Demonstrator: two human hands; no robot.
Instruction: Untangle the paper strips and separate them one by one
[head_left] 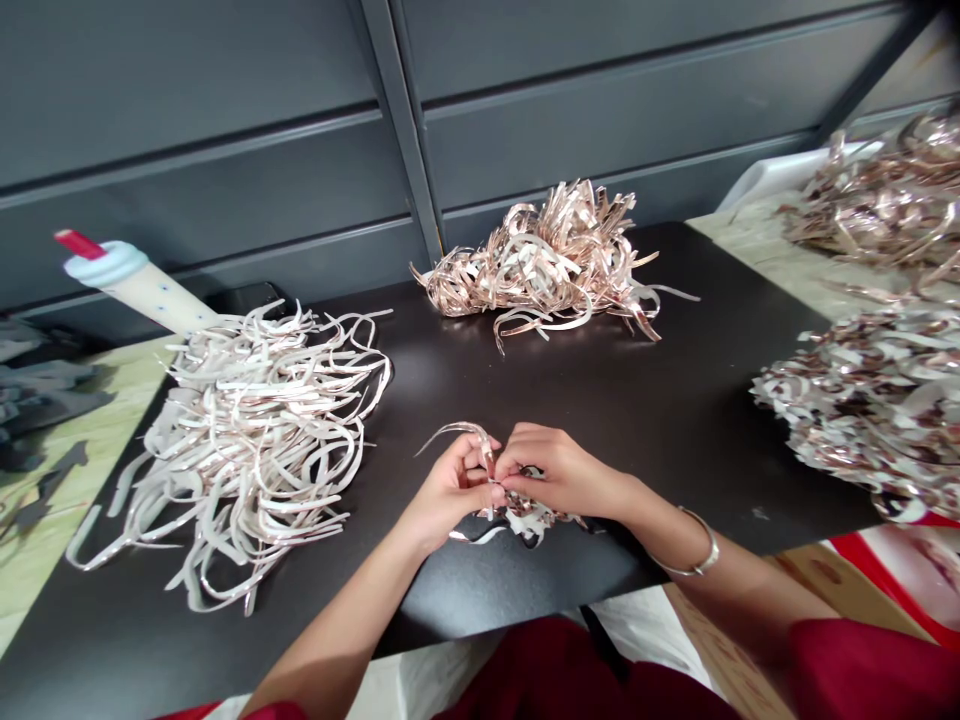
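Near the front of the black table, my left hand (459,487) and my right hand (559,470) meet over a small bunch of shiny rose-gold and white strips (529,518). Both are closed, thumbs and fingers pinching the strips. A curved strip end (457,428) sticks up and leftward out of my left hand. Under my right hand, the rest of the bunch hangs down to the tabletop, partly hidden by the fingers. Left of my hands spreads a loose pile of white-backed strips (262,430). Farther back sits a heap of rose-gold strips (547,260).
A large mound of curled strips (885,400) covers the right edge of the black table (660,390). More rose-gold strips (892,200) lie behind it. A pale blue-lidded tumbler (142,280) stands tilted in view at the back left, with a dark phone-like object (244,298) beside it. Grey panels (525,100) close off the back.
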